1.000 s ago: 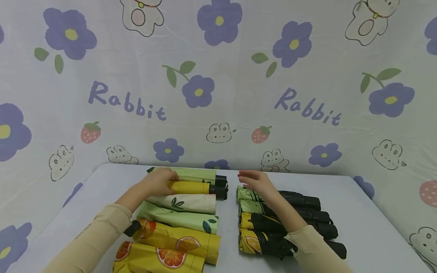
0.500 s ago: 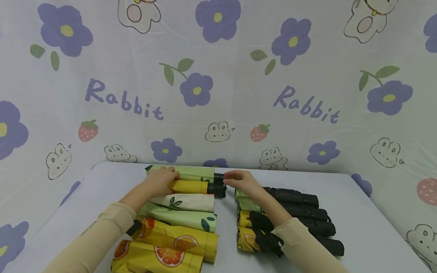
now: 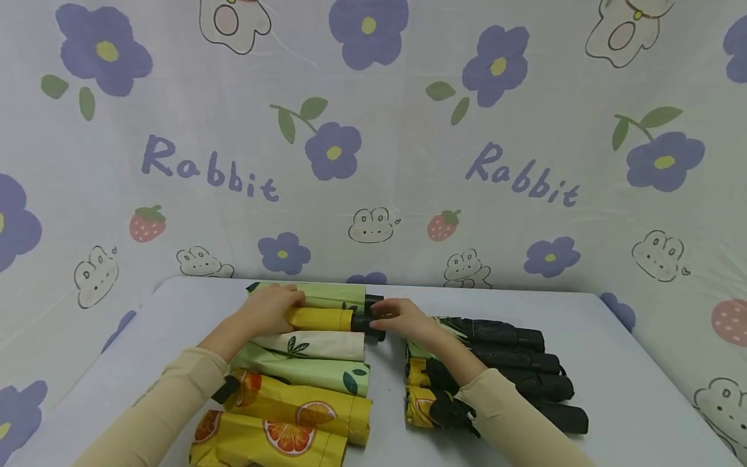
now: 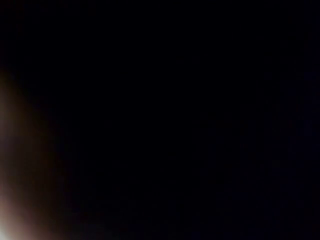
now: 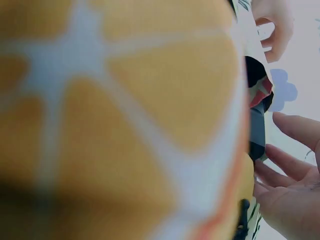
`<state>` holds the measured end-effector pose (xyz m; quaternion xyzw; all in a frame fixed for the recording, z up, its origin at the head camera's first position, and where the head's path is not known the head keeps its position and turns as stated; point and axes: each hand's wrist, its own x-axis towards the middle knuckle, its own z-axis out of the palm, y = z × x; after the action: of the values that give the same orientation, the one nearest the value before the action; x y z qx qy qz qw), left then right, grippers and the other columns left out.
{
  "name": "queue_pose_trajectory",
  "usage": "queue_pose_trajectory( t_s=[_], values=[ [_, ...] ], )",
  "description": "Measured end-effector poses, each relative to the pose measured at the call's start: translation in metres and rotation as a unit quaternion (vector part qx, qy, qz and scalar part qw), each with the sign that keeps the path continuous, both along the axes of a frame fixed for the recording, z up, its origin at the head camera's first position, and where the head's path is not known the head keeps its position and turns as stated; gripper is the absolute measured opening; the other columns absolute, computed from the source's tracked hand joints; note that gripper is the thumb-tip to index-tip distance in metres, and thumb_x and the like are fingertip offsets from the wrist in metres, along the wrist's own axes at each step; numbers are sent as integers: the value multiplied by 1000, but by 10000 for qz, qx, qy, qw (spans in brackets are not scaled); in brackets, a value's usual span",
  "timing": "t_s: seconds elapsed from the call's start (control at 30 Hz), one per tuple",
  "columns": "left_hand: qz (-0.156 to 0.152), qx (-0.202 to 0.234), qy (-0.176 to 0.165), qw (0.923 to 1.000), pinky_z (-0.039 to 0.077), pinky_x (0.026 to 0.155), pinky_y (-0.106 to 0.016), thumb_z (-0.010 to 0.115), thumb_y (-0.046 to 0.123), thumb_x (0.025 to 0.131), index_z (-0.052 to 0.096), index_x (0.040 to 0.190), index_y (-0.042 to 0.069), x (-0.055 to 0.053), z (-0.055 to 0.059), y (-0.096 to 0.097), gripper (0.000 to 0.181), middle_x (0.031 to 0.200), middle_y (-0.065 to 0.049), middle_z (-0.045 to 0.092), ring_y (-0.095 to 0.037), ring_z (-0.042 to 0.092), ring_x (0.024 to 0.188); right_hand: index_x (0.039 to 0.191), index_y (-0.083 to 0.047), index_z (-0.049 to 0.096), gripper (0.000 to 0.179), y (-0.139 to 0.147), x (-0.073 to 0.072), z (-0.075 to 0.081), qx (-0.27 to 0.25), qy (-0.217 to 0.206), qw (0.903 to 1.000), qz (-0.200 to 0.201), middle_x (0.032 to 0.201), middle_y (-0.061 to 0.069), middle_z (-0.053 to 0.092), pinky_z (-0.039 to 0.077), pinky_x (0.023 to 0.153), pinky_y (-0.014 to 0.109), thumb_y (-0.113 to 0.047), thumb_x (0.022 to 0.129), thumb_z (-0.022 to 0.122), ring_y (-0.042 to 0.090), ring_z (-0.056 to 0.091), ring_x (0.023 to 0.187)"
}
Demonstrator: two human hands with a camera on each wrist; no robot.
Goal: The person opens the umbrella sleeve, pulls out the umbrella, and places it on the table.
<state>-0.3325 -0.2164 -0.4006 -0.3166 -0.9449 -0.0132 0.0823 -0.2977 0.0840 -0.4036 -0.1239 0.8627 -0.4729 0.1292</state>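
Observation:
My left hand [image 3: 271, 310] grips a yellow folded umbrella [image 3: 322, 319] in the left row, its fingers curled over the left part. At that umbrella's right end is a black handle [image 3: 360, 322]. My right hand [image 3: 403, 321] reaches this end with thumb and fingers parted. In the right wrist view, the right hand's fingers [image 5: 285, 167] come up to a black handle [image 5: 257, 131], with the thumb apart from it. Contact there is hard to tell. A light green umbrella [image 3: 335, 295] lies just behind, and a cream one with leaves [image 3: 327, 345] in front. The left wrist view is almost black.
Nearer in the left row lie a green leaf-print umbrella [image 3: 315, 374] and two yellow orange-print ones [image 3: 335, 412]. Several black folded umbrellas [image 3: 504, 334] with green or yellow ends lie at right, partly under my right forearm. A printed cloth [image 3: 373, 162] hangs behind the white table [image 3: 618, 389].
My right hand has moved left and slightly down, from above the black umbrellas to the yellow umbrella's handle end. The left hand stays on the yellow umbrella.

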Motion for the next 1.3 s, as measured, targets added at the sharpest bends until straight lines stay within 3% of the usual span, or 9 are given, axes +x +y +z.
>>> queue_pose_trajectory(
  t_s=[0.17, 0.37, 0.6, 0.67, 0.83, 0.9, 1.0, 1.17, 1.3],
  values=[
    [112, 82, -198, 9997, 53, 71, -38, 85, 27, 70, 68, 105, 21, -1, 1, -3, 39, 100, 5, 65, -21, 64, 90, 133, -3, 58, 45, -4, 1, 1, 207, 14, 9998, -33, 132, 19, 60, 50, 98, 45, -16, 91, 68, 33, 55, 125],
    [385, 263, -515, 9976, 53, 79, -45, 82, 27, 73, 66, 107, 25, -4, 3, -9, 38, 107, 7, 66, -20, 64, 99, 128, -2, 62, 42, -5, -3, 3, -178, -120, 9988, -431, 123, 18, 65, 55, 92, 41, -14, 89, 71, 26, 68, 102],
    [471, 563, -1052, 9917, 51, 87, -50, 80, 23, 75, 66, 113, 24, -5, 5, -16, 41, 114, 3, 68, -23, 63, 109, 126, 1, 62, 38, -9, -3, 12, -251, -574, 9975, -320, 121, 19, 65, 53, 96, 42, -15, 92, 66, 25, 69, 98],
    [422, 958, -1390, 9847, 49, 93, -51, 79, 20, 77, 66, 116, 21, -6, 4, -18, 42, 118, 0, 67, -24, 61, 112, 130, 4, 58, 39, -11, -2, 14, -453, -786, 9954, -307, 128, 22, 60, 53, 97, 42, -13, 95, 63, 28, 68, 104],
    [196, 2117, -2248, 9509, 45, 102, -49, 77, 10, 79, 64, 122, 11, -5, 1, -26, 45, 123, -9, 65, -27, 58, 115, 136, 5, 52, 42, -16, 0, 14, -1212, -1158, 9847, -482, 142, 26, 48, 50, 101, 42, -10, 97, 59, 33, 62, 117],
    [152, 2247, -2355, 9454, 45, 102, -49, 77, 10, 80, 63, 123, 10, -4, 0, -28, 45, 124, -10, 65, -27, 58, 115, 135, 4, 53, 44, -18, 1, 13, -1372, -1143, 9818, -640, 142, 26, 49, 51, 100, 42, -11, 95, 63, 33, 64, 115],
    [158, 2119, -2293, 9499, 46, 101, -49, 78, 14, 81, 63, 124, 12, -4, 0, -28, 46, 125, -9, 65, -27, 58, 115, 132, 3, 56, 45, -21, 3, 13, -1400, -1035, 9807, -886, 140, 26, 51, 53, 97, 41, -14, 92, 68, 31, 67, 109],
    [132, 1448, -1785, 9731, 48, 97, -48, 80, 19, 80, 64, 125, 14, -5, 0, -24, 47, 123, -7, 67, -25, 60, 111, 128, 3, 61, 42, -22, 5, 13, -1534, -1016, 9761, -1160, 140, 24, 52, 53, 96, 39, -16, 91, 69, 30, 68, 108],
    [13, 1125, -1523, 9819, 49, 95, -48, 80, 22, 80, 65, 124, 14, -7, -1, -22, 47, 120, -6, 68, -26, 62, 109, 125, 3, 63, 38, -18, 6, 15, -1742, -1036, 9718, -1209, 138, 24, 54, 54, 95, 38, -14, 92, 67, 31, 67, 110]
  ],
)
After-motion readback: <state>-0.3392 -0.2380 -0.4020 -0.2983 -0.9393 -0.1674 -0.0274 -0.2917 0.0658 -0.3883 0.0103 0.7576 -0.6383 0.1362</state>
